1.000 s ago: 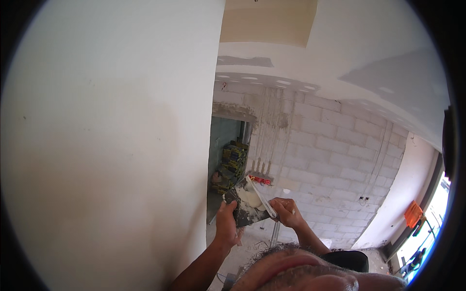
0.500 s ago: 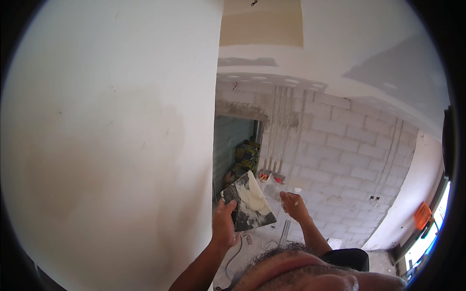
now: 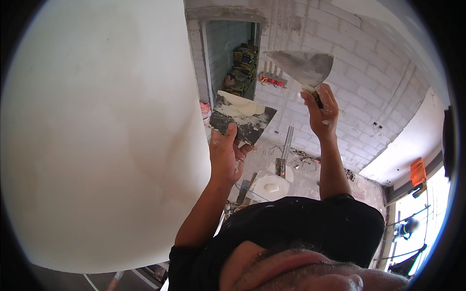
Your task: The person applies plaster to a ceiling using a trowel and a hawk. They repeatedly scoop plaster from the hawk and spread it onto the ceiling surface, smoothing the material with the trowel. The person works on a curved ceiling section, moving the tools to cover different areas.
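My left hand [image 3: 225,155] grips a wide steel trowel [image 3: 252,127] from below, held up in front of me. A heap of pale plaster [image 3: 239,105] lies on its far edge. My right hand [image 3: 320,109] is raised to the right of it and holds a broad putty knife [image 3: 303,65] by the handle, blade pointing up and left. The blade is smeared grey and is clear of the trowel. Both forearms rise from my black shirt [image 3: 310,223] at the lower edge.
A smooth white plastered wall [image 3: 97,136] fills the left half, ending in a corner beside my left hand. Behind stand a grey block wall [image 3: 359,82] and a doorway [image 3: 233,53] with stacked goods. A white bucket of plaster [image 3: 269,186] sits on the littered floor below. A bright window [image 3: 417,228] is at the right.
The view has tipped downward and the hands look closer. My right hand has pulled the putty knife off the trowel and lifted it up to the right. The left hand still holds the trowel.
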Tool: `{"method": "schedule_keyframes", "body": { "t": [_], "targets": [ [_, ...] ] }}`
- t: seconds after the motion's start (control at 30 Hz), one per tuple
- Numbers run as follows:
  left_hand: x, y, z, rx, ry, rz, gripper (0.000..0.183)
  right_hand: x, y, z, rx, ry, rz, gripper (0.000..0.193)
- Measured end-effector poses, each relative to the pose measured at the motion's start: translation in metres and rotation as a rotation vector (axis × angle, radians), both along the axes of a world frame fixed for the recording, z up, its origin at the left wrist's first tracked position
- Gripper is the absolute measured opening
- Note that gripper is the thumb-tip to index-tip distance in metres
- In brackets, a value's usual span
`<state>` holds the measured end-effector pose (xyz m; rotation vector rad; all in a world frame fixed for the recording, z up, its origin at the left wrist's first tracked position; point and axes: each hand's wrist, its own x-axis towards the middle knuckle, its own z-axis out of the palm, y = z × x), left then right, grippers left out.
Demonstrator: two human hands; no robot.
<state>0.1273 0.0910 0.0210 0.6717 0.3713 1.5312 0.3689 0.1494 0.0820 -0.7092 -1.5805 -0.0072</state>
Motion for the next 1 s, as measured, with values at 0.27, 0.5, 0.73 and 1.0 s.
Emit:
{"method": "schedule_keyframes", "body": {
  "t": [0.27,0.5,0.73,1.0],
  "targets": [
    [-0.007,0.000,-0.006,0.007,0.009,0.024,0.035,-0.019,0.002,0.009,0.471,-0.358,-0.475,0.032],
    [-0.008,-0.005,-0.011,-0.014,0.030,0.057,0.040,-0.020,0.015,0.044,0.521,-0.261,-0.245,0.037],
    [-0.002,-0.009,0.001,0.085,0.020,0.057,0.042,-0.035,0.031,0.122,0.526,-0.001,0.023,0.019],
    [0.007,-0.012,-0.016,0.126,0.055,0.305,0.038,-0.039,-0.003,0.112,0.058,0.135,0.469,0.026]
  ]
}}
